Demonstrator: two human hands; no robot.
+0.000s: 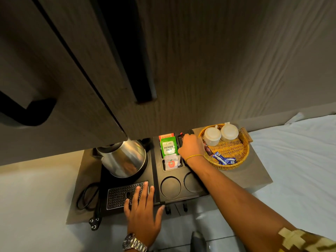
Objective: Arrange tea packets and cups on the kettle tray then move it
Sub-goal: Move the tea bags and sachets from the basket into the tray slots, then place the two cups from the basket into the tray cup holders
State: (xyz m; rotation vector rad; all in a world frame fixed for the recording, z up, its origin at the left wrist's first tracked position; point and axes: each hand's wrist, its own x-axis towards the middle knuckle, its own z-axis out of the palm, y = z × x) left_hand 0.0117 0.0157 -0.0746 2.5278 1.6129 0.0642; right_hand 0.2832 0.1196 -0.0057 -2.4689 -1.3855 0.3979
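Note:
The black kettle tray (156,180) holds a steel kettle (123,157) at its left and two round cup recesses (171,187) at its front right. Upright in its slots are a green tea packet (168,147), a red one (165,136) behind it and a white packet with a red apple (171,162). My right hand (190,149) reaches into the slot to the right of them, fingers closed around small dark sachets. My left hand (143,208) lies flat, fingers spread, on the perforated drip grille (123,194). Two white cups (221,134) sit upside down in the wicker basket (241,157).
The basket also holds blue sachets (222,159) and a dark red one (207,150). The kettle's black cord and plug (92,220) lie at the tray's left front. A cabinet door with a black handle (27,113) hangs overhead at left. White bedding (300,157) lies to the right.

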